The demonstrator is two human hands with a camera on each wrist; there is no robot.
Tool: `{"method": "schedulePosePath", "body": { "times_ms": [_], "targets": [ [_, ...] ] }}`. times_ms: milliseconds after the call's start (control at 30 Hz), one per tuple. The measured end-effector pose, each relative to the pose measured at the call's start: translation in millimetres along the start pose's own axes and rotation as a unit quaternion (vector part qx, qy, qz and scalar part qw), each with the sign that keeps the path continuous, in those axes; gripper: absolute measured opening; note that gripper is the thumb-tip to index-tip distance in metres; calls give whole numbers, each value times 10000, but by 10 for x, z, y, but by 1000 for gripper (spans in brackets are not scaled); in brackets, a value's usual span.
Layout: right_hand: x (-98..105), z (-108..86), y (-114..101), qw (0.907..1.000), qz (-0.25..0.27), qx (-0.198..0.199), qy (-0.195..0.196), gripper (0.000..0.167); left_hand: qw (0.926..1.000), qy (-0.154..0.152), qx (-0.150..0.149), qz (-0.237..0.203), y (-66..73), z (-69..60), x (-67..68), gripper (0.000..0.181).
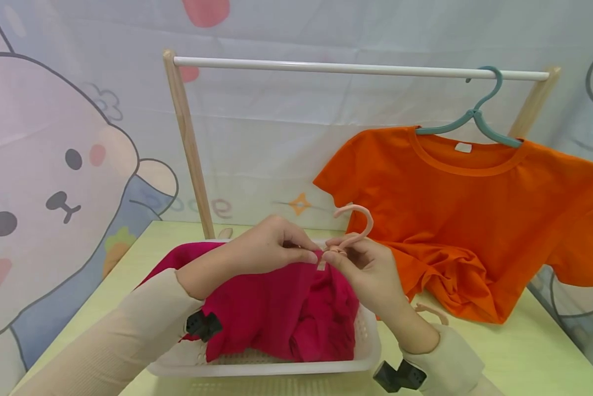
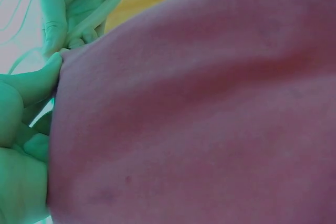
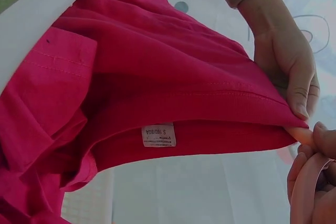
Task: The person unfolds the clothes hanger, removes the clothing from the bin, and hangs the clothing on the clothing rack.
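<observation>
My left hand (image 1: 276, 242) pinches the neckline of a magenta T-shirt (image 1: 271, 302), which lies bunched in a white basket (image 1: 276, 370). Close beside it, my right hand (image 1: 370, 275) grips a pink clothes hanger (image 1: 370, 223) near the base of its hook. In the right wrist view, one end of the hanger (image 3: 307, 190) enters the stretched neck opening beside the left hand (image 3: 294, 61). A white size label (image 3: 159, 135) shows inside the collar. The shirt cloth (image 2: 199, 108) fills most of the left wrist view. Most of the hanger is hidden by fingers and fabric.
Behind the basket stands a clothes rack with a white rail (image 1: 326, 67). An orange T-shirt (image 1: 454, 203) hangs there on a teal hanger (image 1: 444, 130), its lower part bunched on the pale yellow table (image 1: 514, 352). Another pink hanger (image 1: 433, 311) lies partly hidden behind the right wrist.
</observation>
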State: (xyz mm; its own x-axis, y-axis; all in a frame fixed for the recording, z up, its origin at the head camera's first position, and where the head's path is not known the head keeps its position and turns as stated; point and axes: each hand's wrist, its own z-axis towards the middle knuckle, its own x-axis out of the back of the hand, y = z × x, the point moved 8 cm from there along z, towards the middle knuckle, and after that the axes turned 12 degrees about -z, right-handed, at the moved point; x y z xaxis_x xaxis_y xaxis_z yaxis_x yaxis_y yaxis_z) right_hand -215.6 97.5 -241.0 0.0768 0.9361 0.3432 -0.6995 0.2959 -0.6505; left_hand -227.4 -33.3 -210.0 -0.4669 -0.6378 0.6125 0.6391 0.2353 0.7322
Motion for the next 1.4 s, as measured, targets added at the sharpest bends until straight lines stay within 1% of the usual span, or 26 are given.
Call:
{"method": "schedulePosePath", "body": {
  "times_ms": [167,300,500,633,700,900,1000,1067,1133,1233,1300,1400],
  "targets": [
    [10,16,-5,9998,-146,-109,42,9,9997,-36,-208,142,41,8,-16,14],
    [12,28,5,9997,-183,-168,38,8,9991,29,-340,241,61,20,-16,13],
    [15,36,15,9998,-66,-206,-5,9,9976,194,-570,329,96,50,-12,11],
    [14,39,27,9997,27,-224,-57,12,9975,261,-595,276,112,69,-5,11],
    [14,42,28,9998,52,-184,-96,12,9982,292,-497,164,110,79,0,13],
    [18,54,11,9997,18,-129,-196,8,9993,351,11,-159,75,82,22,18],
    [11,52,-1,9997,0,-121,-205,8,9994,242,161,-198,56,72,28,20],
    [2,48,-11,9998,13,-92,-201,8,9995,86,197,-217,54,65,25,20],
    [-6,44,-20,9998,43,-60,-186,8,9996,-120,205,-153,64,55,22,21],
    [-12,38,-29,9999,74,-13,-136,6,9987,-422,271,128,73,25,22,25],
    [-7,36,-33,9999,96,17,-83,6,9974,-548,315,335,73,4,27,29],
    [-1,36,-31,9999,130,40,-30,6,9960,-603,401,523,57,-24,35,31]
  ]
}}
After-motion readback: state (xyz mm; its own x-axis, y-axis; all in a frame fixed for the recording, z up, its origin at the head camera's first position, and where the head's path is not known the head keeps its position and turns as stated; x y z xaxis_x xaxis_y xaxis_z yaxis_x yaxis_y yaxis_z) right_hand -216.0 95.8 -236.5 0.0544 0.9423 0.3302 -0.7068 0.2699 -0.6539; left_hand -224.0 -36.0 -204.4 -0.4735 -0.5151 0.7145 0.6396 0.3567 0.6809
